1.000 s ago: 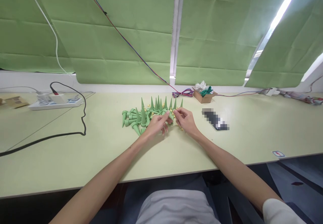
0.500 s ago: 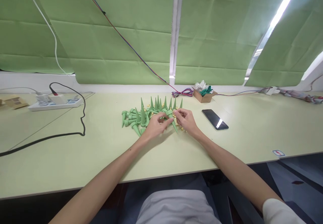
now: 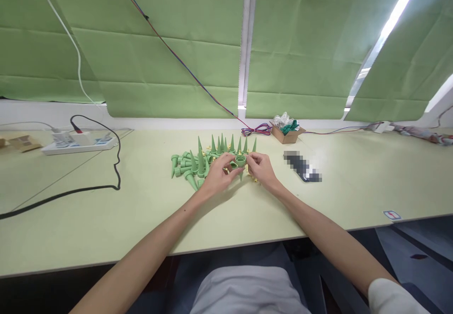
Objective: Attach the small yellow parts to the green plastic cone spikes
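Between thumb and fingers, my left hand (image 3: 220,172) holds a green cone-shaped piece (image 3: 240,161), its round open end up and its point down. My right hand (image 3: 260,167) is closed at the right side of that piece's rim; whatever it pinches is too small to make out. Behind and left of my hands lie several more green cones (image 3: 200,163), some standing point up, others on their sides. Small yellow parts (image 3: 255,179) lie under and beside my right hand, partly hidden by it.
On the table (image 3: 148,219), a phone (image 3: 302,167) lies right of my hands. Behind it are a cardboard box (image 3: 286,136) with plastic and green material, and bundled wires (image 3: 256,129). A power strip (image 3: 78,146) and black cable (image 3: 118,163) are at left.
The held green piece has been turned from a slant, so its open end now faces up and its tip points down. My right hand has shifted slightly beside its rim.
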